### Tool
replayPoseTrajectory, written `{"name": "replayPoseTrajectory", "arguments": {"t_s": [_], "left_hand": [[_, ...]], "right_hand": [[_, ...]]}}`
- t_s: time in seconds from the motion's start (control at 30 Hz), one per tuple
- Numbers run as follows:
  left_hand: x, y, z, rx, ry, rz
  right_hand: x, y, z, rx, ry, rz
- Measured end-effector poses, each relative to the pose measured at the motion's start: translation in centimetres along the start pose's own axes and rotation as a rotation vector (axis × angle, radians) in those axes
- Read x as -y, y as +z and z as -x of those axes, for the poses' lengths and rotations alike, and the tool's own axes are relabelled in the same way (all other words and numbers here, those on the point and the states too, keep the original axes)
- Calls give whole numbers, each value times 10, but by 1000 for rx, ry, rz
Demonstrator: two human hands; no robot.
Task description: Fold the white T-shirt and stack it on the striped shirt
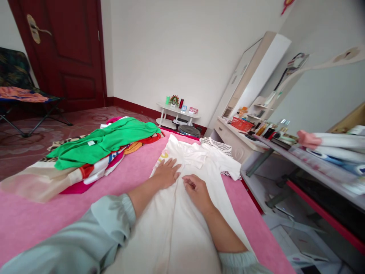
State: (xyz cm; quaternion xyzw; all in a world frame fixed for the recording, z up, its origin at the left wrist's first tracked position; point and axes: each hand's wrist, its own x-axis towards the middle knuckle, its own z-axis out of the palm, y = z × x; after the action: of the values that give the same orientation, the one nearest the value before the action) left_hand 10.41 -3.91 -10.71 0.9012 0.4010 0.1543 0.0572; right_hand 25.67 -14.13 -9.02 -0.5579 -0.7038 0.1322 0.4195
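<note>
A white garment [182, 213] lies spread lengthwise on a pink bed [134, 167]. My left hand [166, 173] rests flat on its left side, fingers stretched out and together, holding nothing. Beside it, my right hand [196, 190] sits on the middle of the cloth with its fingers curled down; whether they pinch the fabric I cannot make out. Both forearms reach in from the bottom, in pale green sleeves.
A pile of clothes topped by a green garment [108, 140] lies at the left of the bed. A striped garment [216, 146] lies beyond the white one. A dresser [236, 133] and cluttered shelves stand at the right. Far off are a small white table [178, 112], a folding chair [19, 87] and a red door [68, 49].
</note>
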Motion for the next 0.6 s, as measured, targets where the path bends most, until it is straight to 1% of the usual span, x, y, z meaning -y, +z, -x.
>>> {"name": "replayPoseTrajectory", "arguments": {"t_s": [0.07,0.1,0.17,0.23,0.3,0.37,0.4,0.47,0.6], "left_hand": [[2,3,0,-15,1,14],[3,3,0,-21,-3,18],[3,2,-1,-27,-15,24],[2,2,-1,-28,-24,27],[2,2,0,-30,-26,33],[2,2,0,-38,-24,42],[2,2,0,-44,-24,48],[1,1,1,-55,-33,57],[-1,-3,2,-68,-47,66]], "right_hand": [[-9,-6,-2,-111,63,-24],[-16,-12,-3,-189,101,-33],[-33,-29,-7,-370,203,-60],[-54,-53,-13,-549,362,-123],[-74,-76,-19,-689,579,-249],[-89,-96,-24,-761,749,-367],[-94,-103,-26,-777,799,-402],[-102,-115,-30,-797,845,-413],[-118,-134,-36,-896,937,-355]]}}
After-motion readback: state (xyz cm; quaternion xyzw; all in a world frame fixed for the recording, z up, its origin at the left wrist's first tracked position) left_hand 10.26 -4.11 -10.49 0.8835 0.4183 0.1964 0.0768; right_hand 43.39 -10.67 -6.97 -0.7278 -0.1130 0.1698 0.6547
